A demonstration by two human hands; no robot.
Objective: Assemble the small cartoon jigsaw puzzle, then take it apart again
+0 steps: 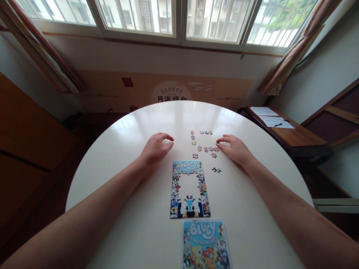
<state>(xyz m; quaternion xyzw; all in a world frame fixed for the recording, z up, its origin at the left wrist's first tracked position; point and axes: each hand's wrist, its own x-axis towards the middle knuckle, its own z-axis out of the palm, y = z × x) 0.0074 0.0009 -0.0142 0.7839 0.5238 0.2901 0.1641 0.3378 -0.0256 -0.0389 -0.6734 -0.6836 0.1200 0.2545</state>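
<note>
On the white round table lies a partly assembled jigsaw puzzle (175, 186) with a "Bluey" heading; its border is joined, and the bare tabletop shows through a gap in its middle. My left hand (158, 147) rests on the table beyond the puzzle's upper left, thumb and index finger curved apart with nothing between them. To the right, my right hand (233, 148) has its fingertips pinched at a small puzzle piece (217, 143), mostly hidden by the fingers. Several loose pieces lie between the hands, including a joined row (206, 132) at the back and a pair (216, 170) nearer me.
A reference picture sheet (207, 243) with the same heading lies below the puzzle, cut off by the frame. Past the table (112, 157) on the right, a wooden side table (305, 136) bears papers (276, 121) and a pen. Windows and curtains stand behind.
</note>
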